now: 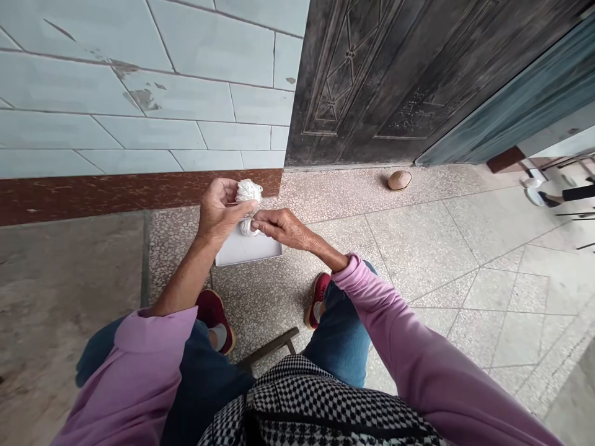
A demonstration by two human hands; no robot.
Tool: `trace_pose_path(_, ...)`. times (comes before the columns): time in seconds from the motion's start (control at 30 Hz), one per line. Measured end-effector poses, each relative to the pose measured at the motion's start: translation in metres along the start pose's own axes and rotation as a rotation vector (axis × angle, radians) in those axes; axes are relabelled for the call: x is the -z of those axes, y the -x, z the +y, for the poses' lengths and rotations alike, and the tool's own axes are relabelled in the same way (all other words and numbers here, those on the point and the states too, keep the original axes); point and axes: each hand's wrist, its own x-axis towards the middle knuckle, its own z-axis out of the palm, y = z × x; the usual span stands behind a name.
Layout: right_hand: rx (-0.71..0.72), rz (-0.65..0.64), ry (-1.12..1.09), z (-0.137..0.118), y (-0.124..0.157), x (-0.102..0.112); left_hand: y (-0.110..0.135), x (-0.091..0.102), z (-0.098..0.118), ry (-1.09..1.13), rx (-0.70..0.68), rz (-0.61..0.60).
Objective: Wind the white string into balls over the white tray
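My left hand (pixel 217 214) is closed around a ball of white yarn (pixel 250 189), with the thumb stretched along its lower side. Just below and to the right, my right hand (pixel 282 227) is pinched at the fingertips on white yarn. A smaller looped bundle of white yarn (pixel 246 228) shows at those fingertips, partly hidden by the hand. Whether it hangs or rests on something I cannot tell. Beneath both hands a shallow white box (pixel 251 251) lies on the floor.
A tiled wall (pixel 153 133) with a brown base stands ahead, beside a dark carved door (pixel 372 74). A rounded tan object (pixel 400 180) lies by the door sill. My red shoes (pixel 216 316) flank the box. A narrow bar (pixel 269 348) shows between my legs. Part of a person's leg (pixel 576 193) appears far right.
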Motion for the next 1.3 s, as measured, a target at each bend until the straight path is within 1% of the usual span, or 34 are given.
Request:
trace_pose_path(0.1,-0.006,0.125,-0.052,-0.002,-0.001,0.02,0.008,-0.002,0.009,-0.035,0.084,-0.136)
trace_pose_path(0.2,-0.066,0.259,-0.064,-0.005,-0.001,0.04,0.015,-0.008,0.016,0.016,0.202,-0.298)
trace_pose_path(0.27,-0.107,0.318,-0.08,-0.008,-0.002,0.048,0.018,-0.011,0.018,0.073,0.282,-0.394)
trace_pose_path(0.37,-0.151,0.351,-0.135,-0.014,-0.004,0.054,0.018,-0.012,0.017,0.137,0.351,-0.507)
trace_pose_path(0.5,-0.191,0.331,-0.278,-0.015,-0.006,0.056,0.016,-0.008,0.016,0.198,0.397,-0.602)
trace_pose_path(0.53,-0.2,0.328,-0.308,-0.013,-0.007,0.056,0.017,-0.007,0.016,0.222,0.396,-0.607)
trace_pose_path(0.6,-0.206,0.337,-0.331,-0.007,-0.008,0.054,0.017,-0.006,0.016,0.29,0.366,-0.576)
trace_pose_path(0.7,-0.176,0.318,-0.268,0.005,-0.011,0.042,0.014,-0.004,0.017,0.398,0.258,-0.437)
trace_pose_path(0.77,-0.127,0.24,-0.173,0.01,-0.011,0.028,0.007,-0.001,0.018,0.433,0.17,-0.315)
trace_pose_path(0.87,-0.03,0.062,-0.049,0.011,-0.008,0.005,-0.004,0.007,0.018,0.383,0.067,-0.131)
trace_pose_path(0.93,0.024,-0.044,-0.041,0.007,-0.005,-0.006,-0.008,0.013,0.017,0.293,0.021,-0.02)
trace_pose_path(1.0,0.059,-0.105,-0.084,0.001,-0.002,-0.01,-0.008,0.018,0.016,0.181,-0.006,0.04)
trace_pose_path(1.07,0.062,-0.103,-0.134,-0.006,0.0,-0.006,-0.006,0.021,0.015,0.069,-0.004,0.037)
trace_pose_path(1.13,0.037,-0.042,-0.166,-0.013,0.002,0.005,-0.002,0.021,0.016,-0.013,0.034,-0.006)
trace_pose_path(1.2,0.01,0.083,-0.174,-0.017,0.003,0.021,0.003,0.017,0.019,-0.045,0.084,-0.086)
trace_pose_path(1.3,-0.039,0.314,-0.134,-0.017,0.003,0.046,0.011,0.006,0.024,-0.023,0.14,-0.263)
